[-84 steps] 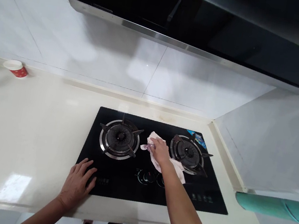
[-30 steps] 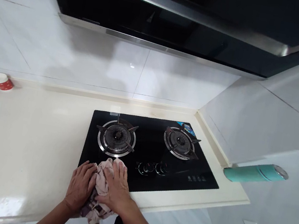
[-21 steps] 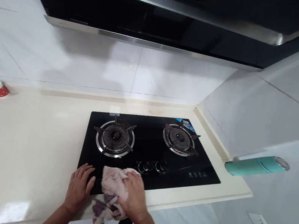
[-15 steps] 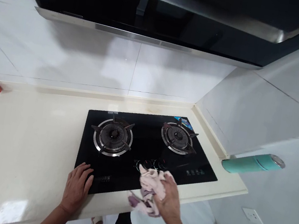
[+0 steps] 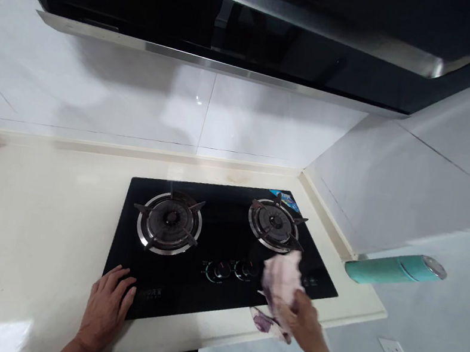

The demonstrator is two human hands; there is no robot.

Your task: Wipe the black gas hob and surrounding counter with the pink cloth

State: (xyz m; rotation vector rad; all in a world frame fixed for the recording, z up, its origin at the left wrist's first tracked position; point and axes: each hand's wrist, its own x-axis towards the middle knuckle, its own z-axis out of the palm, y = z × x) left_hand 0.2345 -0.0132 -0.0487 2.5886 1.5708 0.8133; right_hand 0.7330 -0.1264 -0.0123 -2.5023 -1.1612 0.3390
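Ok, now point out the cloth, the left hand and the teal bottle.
Cloth (image 5: 282,277), head view: on its pale pink upper part.
Left hand (image 5: 106,306), head view: on the back of the hand.
Teal bottle (image 5: 391,270), head view: on the middle of its side.

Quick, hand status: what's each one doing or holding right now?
Left hand: open, holding nothing, resting at the front-left corner of the cooktop.
Right hand: closed on the pale pink cloth.

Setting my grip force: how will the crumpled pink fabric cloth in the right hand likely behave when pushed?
The crumpled pink fabric cloth is probably floppy, given its loose folds. It is likely light, as the right hand alone holds it. Pushed across the glossy black rectangular stove, those folds may bunch up.
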